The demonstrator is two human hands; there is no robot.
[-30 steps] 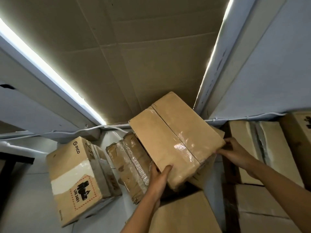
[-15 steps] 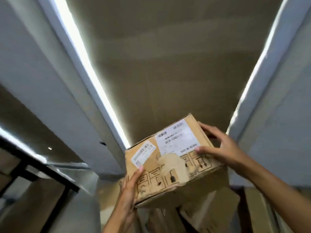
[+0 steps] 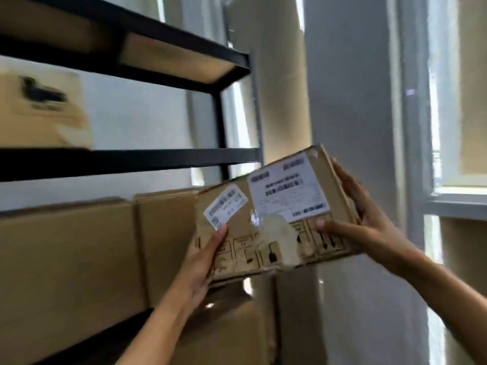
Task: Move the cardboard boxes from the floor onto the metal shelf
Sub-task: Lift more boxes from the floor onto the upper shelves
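The whole view is smeared by motion, so the print on the two white labels (image 3: 288, 187) cannot be read, and a box (image 3: 43, 111) on the shelf (image 3: 126, 160) is cut off at the left edge. The cardboard box (image 3: 274, 214) is held up in the air beside the shelf's right end, tilted. The left hand (image 3: 203, 262) grips its lower left corner; the right hand (image 3: 361, 219) clamps its right edge, thumb on the face.

Held box (image 3: 274, 214) right of the shelved boxes (image 3: 79, 248), under the shelf beam (image 3: 126, 160), window (image 3: 458, 101) farther right.
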